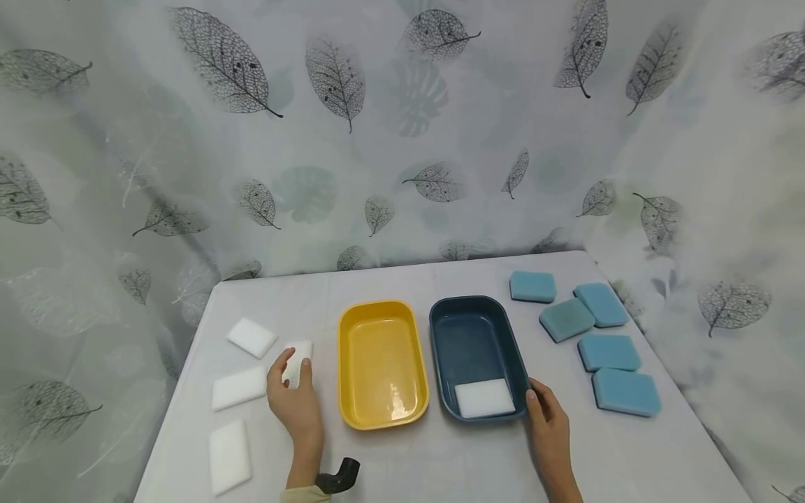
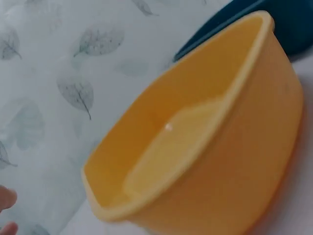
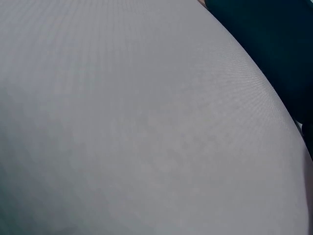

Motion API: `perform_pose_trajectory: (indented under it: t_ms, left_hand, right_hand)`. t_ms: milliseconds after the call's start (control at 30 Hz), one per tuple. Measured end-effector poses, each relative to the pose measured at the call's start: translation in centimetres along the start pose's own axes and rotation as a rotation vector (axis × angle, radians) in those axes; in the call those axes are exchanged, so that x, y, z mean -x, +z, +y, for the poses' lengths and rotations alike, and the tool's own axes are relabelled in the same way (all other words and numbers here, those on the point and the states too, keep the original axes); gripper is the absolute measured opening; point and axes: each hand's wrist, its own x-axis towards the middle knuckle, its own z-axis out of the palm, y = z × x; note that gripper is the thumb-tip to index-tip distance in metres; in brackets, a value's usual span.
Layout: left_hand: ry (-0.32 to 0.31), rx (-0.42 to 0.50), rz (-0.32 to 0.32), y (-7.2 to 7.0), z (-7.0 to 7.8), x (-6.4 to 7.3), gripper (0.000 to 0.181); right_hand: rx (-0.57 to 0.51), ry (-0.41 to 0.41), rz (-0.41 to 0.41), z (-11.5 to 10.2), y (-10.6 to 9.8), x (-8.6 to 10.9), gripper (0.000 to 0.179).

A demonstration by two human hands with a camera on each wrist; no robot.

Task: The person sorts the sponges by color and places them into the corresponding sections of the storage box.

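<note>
My left hand point(image 1: 297, 402) is over a white sponge point(image 1: 300, 353), fingers bent and thumb spread apart from them. The sponge's edges show past the thumb, and no grip on it is visible. In the left wrist view only two fingertips point(image 2: 7, 198) show at the left edge. With thumb and fingers at its lower right rim, my right hand point(image 1: 548, 426) holds the dark blue tray point(image 1: 468, 302). One white sponge point(image 1: 484, 398) lies in that tray's near end. The yellow tray point(image 1: 383, 363) stands between the hands with nothing in it.
Left of the left hand lie several more white sponges, such as the nearest one point(image 1: 229, 457). Several blue sponges point(image 1: 608, 353) are spread at the right, two of them overlapping. A leaf-patterned curtain point(image 1: 390, 154) hangs behind the white-covered table point(image 1: 453, 461).
</note>
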Motion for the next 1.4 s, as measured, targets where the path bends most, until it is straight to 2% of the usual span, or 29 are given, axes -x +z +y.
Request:
perform_pose_trajectory:
  t_ms: [233, 433, 533, 800, 1033, 1233, 1400]
  left_hand:
    - [0.012, -0.103, 0.054, -1.0, -3.0, -0.4, 0.044]
    - [-0.055, -0.116, 0.027, -1.5, -4.9, -0.5, 0.052]
    - [-0.061, -0.145, 0.017, -1.6, -5.5, -0.6, 0.055]
    - [-0.022, -0.263, -0.024, -1.3, -6.0, -0.9, 0.059]
    - [-0.029, -0.352, -0.043, -1.4, -6.0, -0.9, 0.074]
    - [0.003, -0.353, -0.032, -1.2, -6.2, -0.9, 0.056]
    - [0.02, -0.343, -0.054, -1.3, -6.3, -0.8, 0.054]
  right_hand:
    - [-0.018, 0.007, -0.009, -0.2, 0.0, 0.1, 0.053]
    - [-0.009, 0.0, -0.001, 0.2, 0.2, -0.1, 0.052]
    - [0.002, -0.007, 0.0, 0.3, 0.2, -0.1, 0.052]
    - [0.003, -0.013, -0.007, -0.2, 0.0, -0.2, 0.052]
    - [-0.002, 0.03, -0.011, 0.1, 0.0, 0.1, 0.054]
    - [-0.001, 0.032, -0.011, 0.1, 0.0, 0.0, 0.056]
    - [0.004, 0.025, -0.006, 0.0, 0.0, -0.1, 0.055]
